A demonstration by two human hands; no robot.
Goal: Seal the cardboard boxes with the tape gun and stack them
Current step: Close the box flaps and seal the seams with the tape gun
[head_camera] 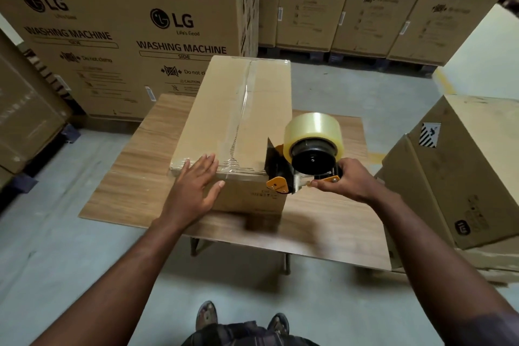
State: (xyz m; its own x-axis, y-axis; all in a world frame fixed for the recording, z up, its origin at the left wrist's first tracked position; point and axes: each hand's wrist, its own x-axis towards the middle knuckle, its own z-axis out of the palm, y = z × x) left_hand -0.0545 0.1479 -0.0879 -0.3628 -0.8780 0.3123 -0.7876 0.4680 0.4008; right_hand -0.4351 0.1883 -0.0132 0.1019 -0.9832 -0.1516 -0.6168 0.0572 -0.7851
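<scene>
Taped cardboard box [224,109] on a wooden table [134,177], one hand on each side of its near end.

The left hand [196,185] lies flat on the near left part of the box top, fingers straight and relaxed, with the thumb down on the front face. The right hand [348,180] has its fingers curled around the handle of the tape gun [280,168], which is at the near right corner of the box (its clear tape roll [311,128] points upward). A strip of tape [241,109] runs along the top seam. Large washing machine cartons [126,36] stand behind the table, and more brown boxes [463,177] are on the right.
</scene>
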